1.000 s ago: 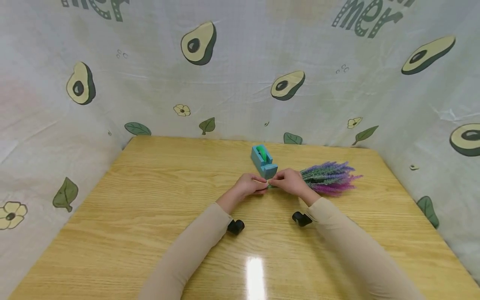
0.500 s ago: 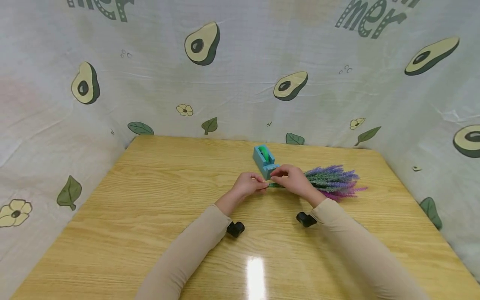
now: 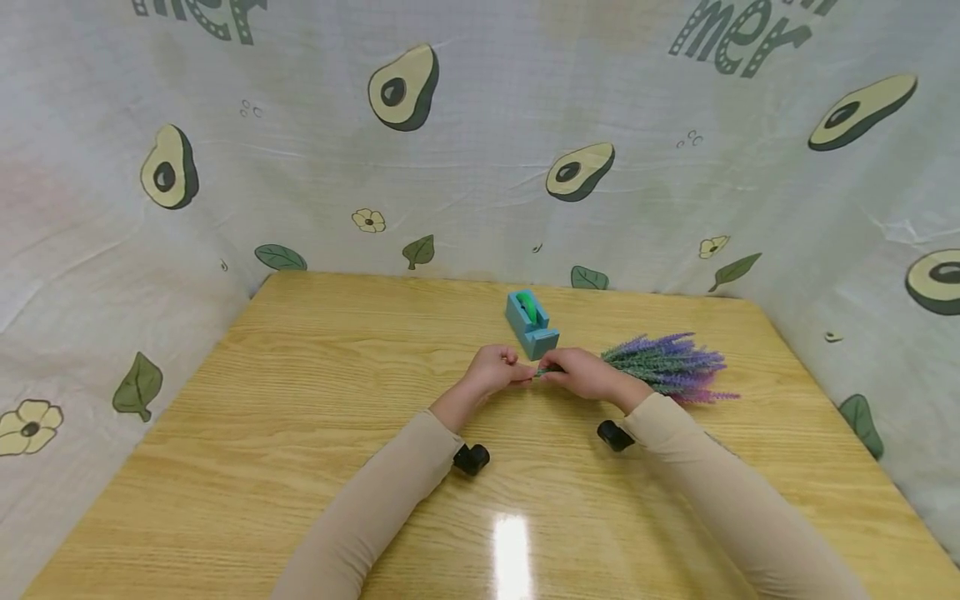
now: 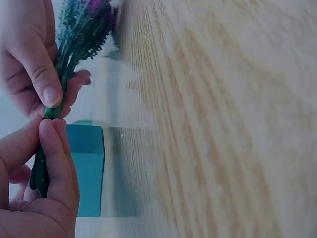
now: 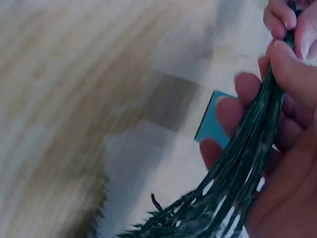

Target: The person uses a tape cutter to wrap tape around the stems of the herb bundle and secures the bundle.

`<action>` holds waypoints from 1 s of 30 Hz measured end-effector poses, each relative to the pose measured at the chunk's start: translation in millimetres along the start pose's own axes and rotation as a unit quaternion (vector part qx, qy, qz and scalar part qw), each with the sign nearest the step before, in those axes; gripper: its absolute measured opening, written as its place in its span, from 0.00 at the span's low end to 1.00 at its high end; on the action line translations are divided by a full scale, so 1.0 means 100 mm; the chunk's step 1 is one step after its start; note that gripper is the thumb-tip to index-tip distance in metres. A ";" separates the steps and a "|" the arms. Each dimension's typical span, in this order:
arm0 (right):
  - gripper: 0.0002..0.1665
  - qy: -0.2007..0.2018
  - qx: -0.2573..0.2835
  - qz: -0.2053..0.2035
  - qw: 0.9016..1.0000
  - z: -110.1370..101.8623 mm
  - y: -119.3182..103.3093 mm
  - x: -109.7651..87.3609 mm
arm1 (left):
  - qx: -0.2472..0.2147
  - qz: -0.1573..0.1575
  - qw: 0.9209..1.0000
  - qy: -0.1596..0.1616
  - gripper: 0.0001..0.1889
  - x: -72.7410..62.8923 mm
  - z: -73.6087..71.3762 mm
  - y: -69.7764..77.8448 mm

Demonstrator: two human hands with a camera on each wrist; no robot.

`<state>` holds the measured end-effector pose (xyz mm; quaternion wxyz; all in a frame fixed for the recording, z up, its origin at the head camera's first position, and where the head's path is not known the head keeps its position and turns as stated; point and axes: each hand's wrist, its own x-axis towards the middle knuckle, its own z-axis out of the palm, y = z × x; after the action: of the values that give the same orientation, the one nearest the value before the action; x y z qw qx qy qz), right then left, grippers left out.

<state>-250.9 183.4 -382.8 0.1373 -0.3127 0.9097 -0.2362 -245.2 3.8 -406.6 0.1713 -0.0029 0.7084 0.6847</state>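
Note:
A bunch of artificial lavender (image 3: 663, 362), purple and pink with green stems (image 5: 242, 148), lies between both hands, its flowers pointing right. My left hand (image 3: 495, 371) pinches the stem ends between thumb and fingertips. Just beside it, my right hand (image 3: 583, 373) grips the gathered stems, thumb on one side and fingers behind, as the left wrist view shows. The fingertips of the two hands nearly meet there. Right behind the hands stands a blue tape dispenser (image 3: 542, 343) holding a roll of green tape (image 3: 528, 307). Part of the stems is hidden by the right hand.
A wooden table (image 3: 360, 333) carries everything. Behind it and at both sides hangs a pale cloth (image 3: 480, 125) printed with avocados and leaves. A black wrist camera (image 3: 471, 459) sits under the left forearm and another black wrist camera (image 3: 615, 435) under the right.
Half a second ago my right hand was lifted above the stems near the dispenser; now it has come down and grips them. The flower heads have turned slightly. My left hand keeps its place.

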 end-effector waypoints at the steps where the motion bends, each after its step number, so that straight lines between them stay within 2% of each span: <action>1: 0.09 -0.009 -0.005 -0.006 1.000 -0.01 0.00 0.00 | 0.001 -0.001 1.000 0.001 0.21 0.00 0.00 0.00; 5: 0.09 -0.029 -0.019 -0.024 0.999 -0.01 0.02 0.01 | 0.012 0.001 1.000 0.003 0.20 -0.01 0.01 0.00; 9: 0.09 -0.003 -0.050 -0.020 0.999 0.00 0.03 -0.01 | 0.013 -0.001 1.000 0.010 0.19 0.00 -0.02 -0.02; 11: 0.09 0.018 -0.070 -0.020 0.997 0.00 0.04 -0.04 | 0.010 -0.005 1.000 0.009 0.16 0.00 -0.03 -0.02; 14: 0.08 0.032 -0.100 -0.037 0.994 -0.02 0.05 -0.09 | 0.034 -0.014 0.999 -0.011 0.05 -0.01 -0.05 0.00; 16: 0.08 0.035 -0.113 -0.048 0.992 -0.03 0.04 -0.11 | 0.064 -0.008 0.997 -0.040 0.05 -0.02 -0.07 0.01; 18: 0.08 0.032 -0.127 -0.056 0.990 -0.02 0.02 -0.13 | 0.125 0.008 0.989 -0.075 0.09 -0.02 -0.09 0.01; 19: 0.09 0.030 -0.136 -0.060 0.988 -0.02 0.01 -0.13 | 0.160 0.021 0.983 -0.091 0.09 -0.03 -0.10 0.01; 22: 0.09 0.021 -0.150 -0.067 0.986 0.01 -0.03 -0.14 | 0.260 0.066 0.955 -0.129 0.09 -0.04 -0.14 0.00; 24: 0.09 0.017 -0.154 -0.072 0.985 0.03 -0.05 -0.15 | 0.302 0.090 0.939 -0.141 0.09 -0.05 -0.16 -0.01; 27: 0.11 0.015 -0.150 -0.077 0.986 0.07 -0.06 -0.16 | 0.330 0.107 0.928 -0.139 0.08 -0.06 -0.18 -0.01; 30: 0.13 0.016 -0.150 -0.076 0.986 0.12 -0.05 -0.17 | 0.340 0.109 0.925 -0.129 0.06 -0.07 -0.19 -0.03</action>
<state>-230.6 186.7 -388.3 0.0562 -0.3939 0.9106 -0.1114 -242.3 -16.4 -407.6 0.1762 0.2216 0.8664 0.4114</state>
